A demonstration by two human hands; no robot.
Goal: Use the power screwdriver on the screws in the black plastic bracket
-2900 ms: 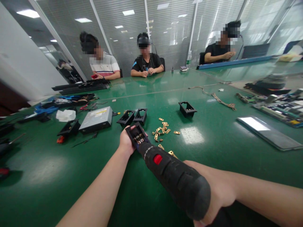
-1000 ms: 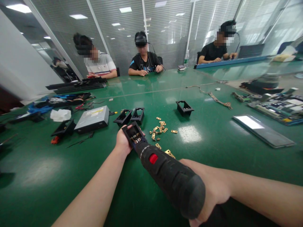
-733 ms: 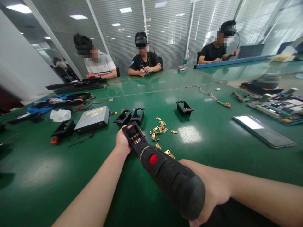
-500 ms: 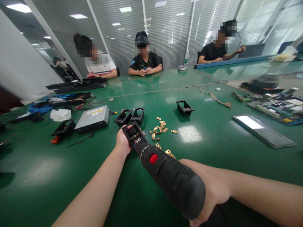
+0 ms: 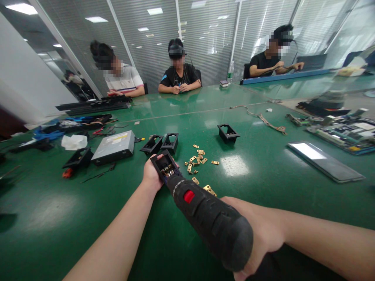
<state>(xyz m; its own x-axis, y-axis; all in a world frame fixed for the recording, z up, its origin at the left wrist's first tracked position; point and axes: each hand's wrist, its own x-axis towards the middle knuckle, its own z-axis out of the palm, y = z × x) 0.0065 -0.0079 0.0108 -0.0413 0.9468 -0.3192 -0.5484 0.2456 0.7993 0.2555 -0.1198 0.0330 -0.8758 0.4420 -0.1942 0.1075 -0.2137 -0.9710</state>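
1. Socket housing (image 5: 164,166), black, sits clasped in the left hand (image 5: 151,174) above the green table (image 5: 88,203).
2. Right hand (image 5: 263,238) grips the electric screwdriver (image 5: 205,218); its tip is hidden inside the housing.
3. Brass plates (image 5: 199,160) lie just right; bare table nearer left.

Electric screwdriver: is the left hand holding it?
No. The right hand grips the electric screwdriver; the left hand holds the black socket housing.

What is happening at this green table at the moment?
A person's left hand holds a small black plastic housing with brass contacts inside. The right hand grips a black electric screwdriver, its tip pointed into the housing. Loose brass plates lie beside it on the table. Three people sit across.
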